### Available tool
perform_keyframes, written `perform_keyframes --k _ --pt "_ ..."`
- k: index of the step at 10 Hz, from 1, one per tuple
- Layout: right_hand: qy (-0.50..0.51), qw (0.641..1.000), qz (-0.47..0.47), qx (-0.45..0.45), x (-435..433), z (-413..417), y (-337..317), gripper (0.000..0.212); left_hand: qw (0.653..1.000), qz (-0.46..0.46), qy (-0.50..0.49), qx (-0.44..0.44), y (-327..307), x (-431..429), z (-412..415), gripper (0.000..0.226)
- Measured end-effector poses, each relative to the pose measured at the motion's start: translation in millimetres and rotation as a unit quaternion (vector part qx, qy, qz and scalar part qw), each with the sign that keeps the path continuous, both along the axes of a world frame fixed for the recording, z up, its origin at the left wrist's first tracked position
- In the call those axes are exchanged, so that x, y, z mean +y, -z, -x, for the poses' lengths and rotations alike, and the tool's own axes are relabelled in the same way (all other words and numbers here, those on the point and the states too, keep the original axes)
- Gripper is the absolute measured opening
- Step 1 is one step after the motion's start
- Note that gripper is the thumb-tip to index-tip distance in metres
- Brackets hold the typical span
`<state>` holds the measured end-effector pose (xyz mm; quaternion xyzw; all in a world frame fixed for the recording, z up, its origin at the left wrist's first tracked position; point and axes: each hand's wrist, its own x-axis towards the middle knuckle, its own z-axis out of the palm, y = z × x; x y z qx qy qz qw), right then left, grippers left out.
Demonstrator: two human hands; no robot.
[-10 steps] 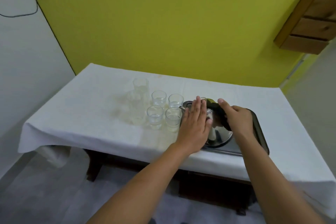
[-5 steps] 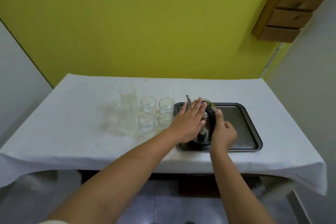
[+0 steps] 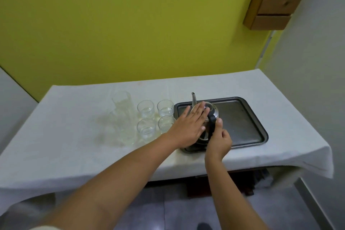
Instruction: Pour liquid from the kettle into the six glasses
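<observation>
My right grip was closed around the kettle handle on the tray; my left grip lay flat and open against its lid. I judged a level lift toward the glasses best.

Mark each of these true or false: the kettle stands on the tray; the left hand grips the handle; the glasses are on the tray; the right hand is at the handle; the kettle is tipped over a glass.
1. The kettle stands on the tray. True.
2. The left hand grips the handle. False: it lies flat against the kettle's side.
3. The glasses are on the tray. False: they stand on the white cloth beside it.
4. The right hand is at the black handle. True.
5. The kettle is tipped over a glass. False: it is upright.
</observation>
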<state>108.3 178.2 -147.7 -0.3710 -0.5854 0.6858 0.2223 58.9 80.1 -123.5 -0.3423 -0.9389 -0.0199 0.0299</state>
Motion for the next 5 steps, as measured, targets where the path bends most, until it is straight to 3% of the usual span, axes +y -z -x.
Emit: perform_keyframes --k 2,3,4,5 --pt "-0.045 0.999 -0.017 -0.022 10 -5 2 0.054 1.000 -0.005 -0.003 -0.016 -4 1 -3 0.059" --pt "-0.041 0.986 -0.154 -0.044 18 -4 -9 0.036 0.999 0.007 -0.050 -0.003 -6 -6 -4 0.059" --pt "-0.101 0.916 -0.384 -0.055 24 0 -35 0.050 0.988 -0.021 -0.155 -0.002 -10 -27 -4 0.060" --pt "-0.249 0.837 -0.479 -0.092 12 21 -57 0.067 0.970 -0.047 -0.238 -0.001 -19 -58 1 0.060"
